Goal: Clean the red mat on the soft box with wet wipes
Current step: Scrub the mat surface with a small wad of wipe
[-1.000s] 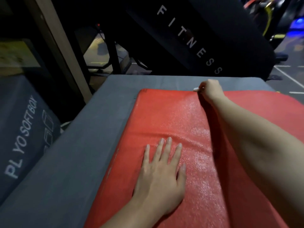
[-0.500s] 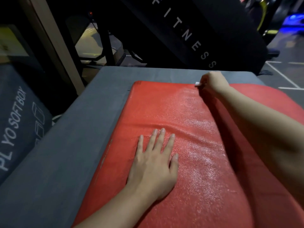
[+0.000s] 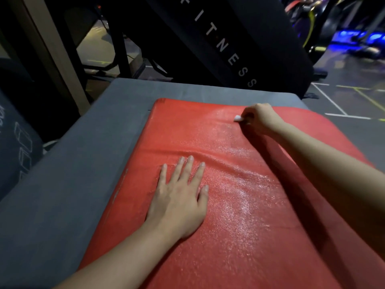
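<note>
A red mat point(image 3: 187, 126) lies on top of a grey soft box point(image 3: 87, 155) and glistens wet down its middle. My left hand point(image 3: 180, 197) rests flat on the mat with straight, spread fingers, just below a ripple in the surface. Near the mat's far edge, my right hand point(image 3: 259, 116) grips a small white wet wipe point(image 3: 238, 118) against the mat; only a tip of the wipe shows beyond the fingers.
A second grey soft box with white lettering point(image 3: 14, 142) stands at the left. A black padded panel marked FITNESS point(image 3: 225, 46) leans behind the box. A wooden post point(image 3: 52, 53) rises at the far left. Gym floor with white lines point(image 3: 341, 107) lies to the right.
My right hand with the wipe has drawn back a little from the mat's far edge toward me. My left hand stays flat in place. The view has shifted slightly.
</note>
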`<state>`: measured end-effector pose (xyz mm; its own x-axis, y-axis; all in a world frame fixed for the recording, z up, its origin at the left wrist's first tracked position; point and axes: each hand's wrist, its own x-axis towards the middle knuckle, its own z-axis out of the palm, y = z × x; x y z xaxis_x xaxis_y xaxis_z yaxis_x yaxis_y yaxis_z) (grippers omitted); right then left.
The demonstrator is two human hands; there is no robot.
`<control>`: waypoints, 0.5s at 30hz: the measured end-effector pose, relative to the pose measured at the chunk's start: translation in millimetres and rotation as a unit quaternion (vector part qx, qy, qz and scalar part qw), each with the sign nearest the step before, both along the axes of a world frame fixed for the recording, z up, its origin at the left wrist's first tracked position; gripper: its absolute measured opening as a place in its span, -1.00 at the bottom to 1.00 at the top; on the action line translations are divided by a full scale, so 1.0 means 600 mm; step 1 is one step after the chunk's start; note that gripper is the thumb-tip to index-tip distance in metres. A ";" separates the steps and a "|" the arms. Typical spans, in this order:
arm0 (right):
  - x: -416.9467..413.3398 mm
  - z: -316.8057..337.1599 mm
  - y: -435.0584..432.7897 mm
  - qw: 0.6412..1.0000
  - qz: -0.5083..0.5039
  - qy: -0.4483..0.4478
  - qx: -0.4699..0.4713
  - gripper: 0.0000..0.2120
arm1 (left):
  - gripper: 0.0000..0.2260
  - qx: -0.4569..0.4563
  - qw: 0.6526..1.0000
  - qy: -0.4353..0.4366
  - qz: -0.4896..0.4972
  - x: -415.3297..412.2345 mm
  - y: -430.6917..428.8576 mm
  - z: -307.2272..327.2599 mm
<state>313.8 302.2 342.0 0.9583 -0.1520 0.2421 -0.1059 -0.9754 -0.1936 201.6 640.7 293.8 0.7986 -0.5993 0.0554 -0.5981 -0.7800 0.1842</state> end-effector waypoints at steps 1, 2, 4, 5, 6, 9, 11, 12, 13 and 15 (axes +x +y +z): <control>0.003 -0.006 0.002 1.000 -0.013 -0.017 0.013 -0.79 | -0.42 0.002 1.000 0.000 0.001 0.000 0.000 -0.001; 0.007 -0.010 0.007 0.999 -0.027 -0.030 0.023 -0.79 | -0.41 0.003 1.000 0.001 0.003 0.001 0.001 -0.001; 0.011 -0.016 0.020 0.997 -0.046 -0.044 0.044 -0.81 | -0.39 0.004 1.000 0.002 0.006 0.003 0.000 -0.001; 0.010 -0.016 0.026 0.996 -0.048 -0.048 0.056 -0.81 | -0.39 0.003 1.000 0.003 0.007 0.003 0.000 -0.001; 0.005 -0.014 0.032 0.996 -0.046 -0.046 0.061 -0.81 | -0.38 0.004 1.000 0.003 0.007 0.004 0.000 -0.001; -0.034 -0.006 0.047 1.000 -0.010 -0.010 0.028 -0.86 | -0.37 0.003 1.000 0.000 0.006 0.003 -0.001 0.000; -0.076 -0.007 0.062 1.000 0.019 -0.003 0.008 -0.85 | -0.36 0.001 1.000 -0.002 0.008 0.001 -0.001 0.001; -0.098 -0.010 0.069 0.999 0.032 -0.007 0.004 -0.83 | -0.36 0.001 1.000 -0.002 0.007 0.001 -0.001 0.001; -0.115 -0.014 0.075 0.999 0.041 -0.012 0.005 -0.82 | -0.37 0.001 1.000 0.001 0.006 0.001 -0.002 0.001; -0.127 -0.018 0.082 0.999 0.041 -0.022 0.015 -0.83 | -0.36 0.000 1.000 -0.002 0.009 0.002 -0.003 0.000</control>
<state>237.8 351.2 330.9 0.9566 -0.0809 0.2799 -0.0163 -0.9741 -0.2257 203.0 638.8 293.7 0.8087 -0.5854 0.0577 -0.5851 -0.7903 0.1821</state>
